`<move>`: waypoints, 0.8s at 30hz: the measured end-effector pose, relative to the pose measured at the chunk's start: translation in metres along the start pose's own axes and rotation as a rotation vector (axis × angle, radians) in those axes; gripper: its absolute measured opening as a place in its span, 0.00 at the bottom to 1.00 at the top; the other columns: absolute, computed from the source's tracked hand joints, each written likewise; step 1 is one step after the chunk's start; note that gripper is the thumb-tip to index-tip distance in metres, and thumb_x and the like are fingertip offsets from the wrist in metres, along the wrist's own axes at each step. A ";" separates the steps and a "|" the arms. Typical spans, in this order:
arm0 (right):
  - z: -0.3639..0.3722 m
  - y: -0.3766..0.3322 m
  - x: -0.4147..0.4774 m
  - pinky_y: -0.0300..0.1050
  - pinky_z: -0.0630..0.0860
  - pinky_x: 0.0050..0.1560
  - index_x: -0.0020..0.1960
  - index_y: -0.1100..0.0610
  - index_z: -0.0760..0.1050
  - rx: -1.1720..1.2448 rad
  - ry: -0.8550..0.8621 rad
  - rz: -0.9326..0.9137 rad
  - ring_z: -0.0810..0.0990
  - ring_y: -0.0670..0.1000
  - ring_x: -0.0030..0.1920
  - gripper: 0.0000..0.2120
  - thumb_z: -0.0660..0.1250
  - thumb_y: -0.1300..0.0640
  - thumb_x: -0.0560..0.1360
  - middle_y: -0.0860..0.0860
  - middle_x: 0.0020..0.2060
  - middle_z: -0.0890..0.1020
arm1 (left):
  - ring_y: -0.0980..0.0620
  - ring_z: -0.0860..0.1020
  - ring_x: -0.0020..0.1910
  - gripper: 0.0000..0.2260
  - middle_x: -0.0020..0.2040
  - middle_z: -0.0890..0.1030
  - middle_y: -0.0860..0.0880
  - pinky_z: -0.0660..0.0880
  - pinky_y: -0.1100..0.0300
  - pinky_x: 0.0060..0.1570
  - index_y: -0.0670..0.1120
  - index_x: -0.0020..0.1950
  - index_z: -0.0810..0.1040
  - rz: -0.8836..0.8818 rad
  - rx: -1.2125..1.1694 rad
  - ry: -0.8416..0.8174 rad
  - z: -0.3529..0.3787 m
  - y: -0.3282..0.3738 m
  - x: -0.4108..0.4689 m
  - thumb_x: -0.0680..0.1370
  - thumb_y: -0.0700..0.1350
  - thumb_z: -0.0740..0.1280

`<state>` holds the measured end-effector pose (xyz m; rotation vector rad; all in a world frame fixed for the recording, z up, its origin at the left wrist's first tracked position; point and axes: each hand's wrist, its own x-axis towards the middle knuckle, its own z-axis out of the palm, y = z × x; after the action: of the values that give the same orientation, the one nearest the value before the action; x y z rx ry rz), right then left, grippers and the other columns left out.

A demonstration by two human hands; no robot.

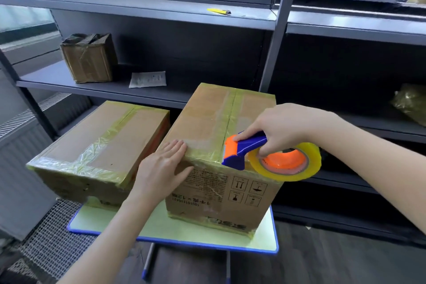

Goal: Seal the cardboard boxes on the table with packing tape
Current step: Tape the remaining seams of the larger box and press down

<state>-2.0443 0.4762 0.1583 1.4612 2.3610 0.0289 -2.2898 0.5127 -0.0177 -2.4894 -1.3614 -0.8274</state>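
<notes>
Two cardboard boxes stand on a small pale-green table with a blue rim. The taller box is on the right, with yellowish tape along its top seam and edges. The flatter box lies to its left, also taped. My right hand grips a blue and orange tape dispenser with a roll of clear yellowish tape, its cutter end at the near top edge of the taller box. My left hand lies flat, fingers together, on that box's near left corner.
Grey metal shelving stands right behind the table. On it are a small taped box, a white paper slip, a yellow utility knife and a wrapped bundle at far right. A radiator is on the left.
</notes>
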 end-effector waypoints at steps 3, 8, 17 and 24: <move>-0.002 0.001 -0.001 0.37 0.65 0.34 0.69 0.32 0.62 0.015 -0.008 -0.019 0.70 0.42 0.35 0.26 0.64 0.45 0.74 0.36 0.34 0.70 | 0.49 0.78 0.58 0.27 0.58 0.80 0.46 0.68 0.52 0.60 0.42 0.61 0.79 0.091 0.020 0.011 0.006 0.032 0.009 0.67 0.55 0.76; -0.004 -0.003 -0.002 0.36 0.64 0.32 0.71 0.34 0.62 -0.036 0.024 -0.043 0.69 0.41 0.33 0.26 0.64 0.45 0.74 0.38 0.32 0.68 | 0.50 0.80 0.56 0.29 0.57 0.81 0.46 0.70 0.54 0.60 0.41 0.60 0.80 0.124 -0.059 0.042 0.022 0.067 0.017 0.63 0.52 0.78; -0.013 -0.023 0.021 0.37 0.64 0.33 0.73 0.37 0.59 -0.056 0.013 -0.069 0.68 0.42 0.33 0.29 0.65 0.46 0.74 0.40 0.36 0.69 | 0.52 0.79 0.57 0.25 0.57 0.81 0.49 0.70 0.59 0.60 0.45 0.60 0.79 0.082 -0.124 0.067 0.013 0.031 0.011 0.66 0.53 0.75; -0.013 -0.016 0.007 0.35 0.63 0.30 0.73 0.34 0.55 -0.005 -0.054 -0.028 0.69 0.43 0.33 0.34 0.67 0.52 0.74 0.39 0.34 0.68 | 0.53 0.78 0.59 0.25 0.58 0.80 0.49 0.73 0.56 0.61 0.44 0.61 0.80 0.087 -0.160 0.008 0.014 0.030 0.014 0.73 0.59 0.61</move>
<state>-2.0652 0.4776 0.1653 1.4080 2.3362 -0.0120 -2.2542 0.5118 -0.0185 -2.6396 -1.2192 -0.9616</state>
